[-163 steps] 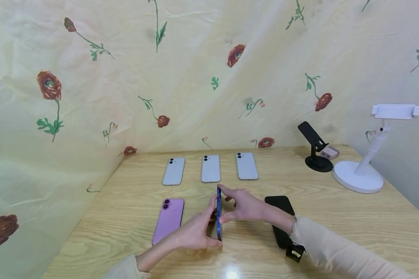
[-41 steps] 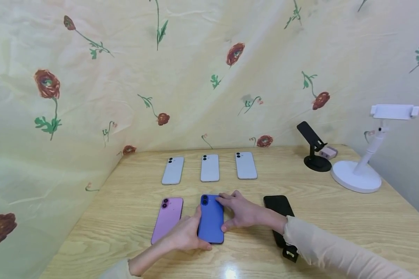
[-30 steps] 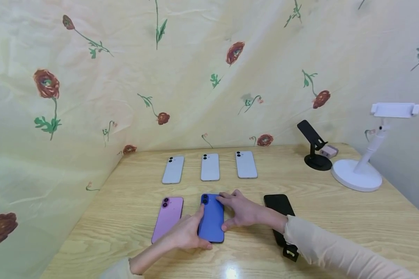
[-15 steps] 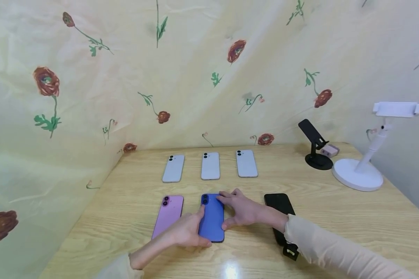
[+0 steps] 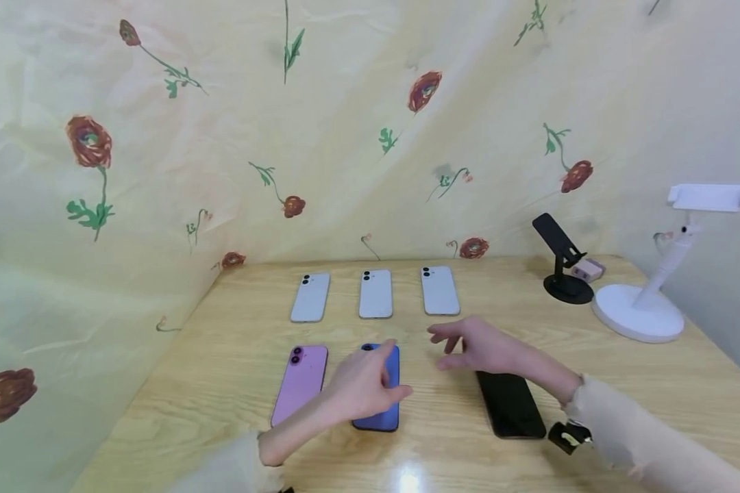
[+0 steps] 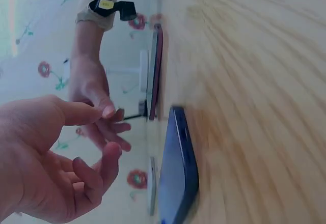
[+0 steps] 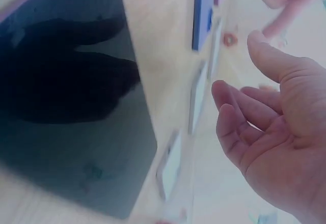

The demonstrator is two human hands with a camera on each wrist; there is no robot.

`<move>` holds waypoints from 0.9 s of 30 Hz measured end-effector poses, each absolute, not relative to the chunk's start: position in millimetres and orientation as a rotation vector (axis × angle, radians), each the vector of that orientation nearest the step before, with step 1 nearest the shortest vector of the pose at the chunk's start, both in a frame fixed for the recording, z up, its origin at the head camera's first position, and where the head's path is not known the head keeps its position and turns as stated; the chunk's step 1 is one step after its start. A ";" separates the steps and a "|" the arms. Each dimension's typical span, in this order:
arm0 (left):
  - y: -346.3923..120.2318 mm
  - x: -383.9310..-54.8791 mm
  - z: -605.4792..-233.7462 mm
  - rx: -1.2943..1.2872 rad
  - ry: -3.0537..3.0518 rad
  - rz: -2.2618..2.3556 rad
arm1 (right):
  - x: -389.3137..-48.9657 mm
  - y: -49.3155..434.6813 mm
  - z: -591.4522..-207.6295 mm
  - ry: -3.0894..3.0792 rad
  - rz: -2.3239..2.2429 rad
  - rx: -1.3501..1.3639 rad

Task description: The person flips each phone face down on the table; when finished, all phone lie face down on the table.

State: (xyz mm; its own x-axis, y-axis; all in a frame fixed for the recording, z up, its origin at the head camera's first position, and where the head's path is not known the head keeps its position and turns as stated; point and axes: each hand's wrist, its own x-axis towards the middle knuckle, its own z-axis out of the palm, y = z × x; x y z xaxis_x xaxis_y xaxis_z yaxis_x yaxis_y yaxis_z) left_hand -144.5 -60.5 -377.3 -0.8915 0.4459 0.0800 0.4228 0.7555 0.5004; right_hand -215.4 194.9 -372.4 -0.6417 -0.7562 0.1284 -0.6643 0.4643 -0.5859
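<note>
A blue phone (image 5: pixel 379 419) lies flat on the table, back up, partly covered by my left hand (image 5: pixel 359 385). That hand hovers above it, fingers loosely bent and holding nothing; in the left wrist view a gap shows between the hand and the blue phone (image 6: pixel 178 168). My right hand (image 5: pixel 479 346) is in the air over the far end of a black phone (image 5: pixel 512 407), its fingers relaxed. In the right wrist view the black phone's glossy face (image 7: pixel 107 152) reflects a hand. Left of the blue phone lies a purple phone (image 5: pixel 300 383), camera side up.
Behind are three white phones in a row: left (image 5: pixel 311 298), middle (image 5: pixel 375 294) and right (image 5: pixel 440 291). A black phone stand (image 5: pixel 558 257), a small pale charger block (image 5: pixel 588 270) and a white stand (image 5: pixel 640 313) occupy the back right. A patterned cloth (image 5: pixel 339 137) hangs behind.
Earlier both hands held the blue phone on its edge; then it was laid flat, back up. Since half a second ago both hands have let go and lifted, the right one moving right.
</note>
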 end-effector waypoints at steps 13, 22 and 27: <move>19.5 -137.6 -389.0 0.837 2.909 0.545 | -207.6 286.6 -373.5 2.740 -0.770 -1.024; 59.7 -132.9 -399.2 0.912 2.912 0.400 | -202.5 330.0 -394.2 2.739 -0.672 -1.093; 69.9 -132.7 -407.5 0.928 2.927 0.346 | -200.7 336.4 -409.4 2.770 -0.681 -1.181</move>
